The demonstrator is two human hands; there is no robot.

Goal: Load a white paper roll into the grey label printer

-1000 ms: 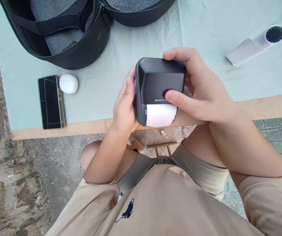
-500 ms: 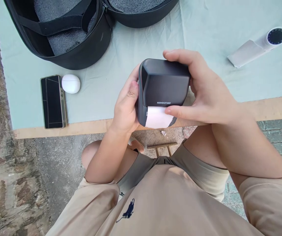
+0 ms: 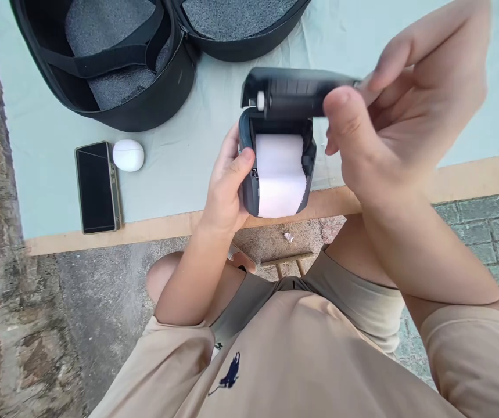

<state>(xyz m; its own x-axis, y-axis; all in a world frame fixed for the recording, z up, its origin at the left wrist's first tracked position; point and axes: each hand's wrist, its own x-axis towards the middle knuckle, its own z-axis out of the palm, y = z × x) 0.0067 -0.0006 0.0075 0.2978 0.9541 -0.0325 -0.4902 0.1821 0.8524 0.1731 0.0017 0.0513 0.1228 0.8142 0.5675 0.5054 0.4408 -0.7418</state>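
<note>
My left hand (image 3: pixel 228 183) grips the side of a black label printer (image 3: pixel 251 194), its thumb pressed near the top edge. The printer's cover (image 3: pixel 295 90) is raised, showing a roller on its underside. Inside the body lies a white paper roll (image 3: pixel 280 165), its loose end draped over the front. My right hand (image 3: pixel 410 110) holds the cover by its right end between thumb and fingers; the cover and that hand are slightly blurred.
A black zippered case (image 3: pixel 144 110) with grey foam lies unzipped at the back left. In front of it are a phone (image 3: pixel 96 188) and a white earbud case (image 3: pixel 128 155). The wooden table edge (image 3: pixel 166 226) runs between the printer and my legs.
The printer's cover has swung up from its closed position, lifted by my right hand, which moved up and right. The paper roll inside now shows. My left hand keeps its grip.
</note>
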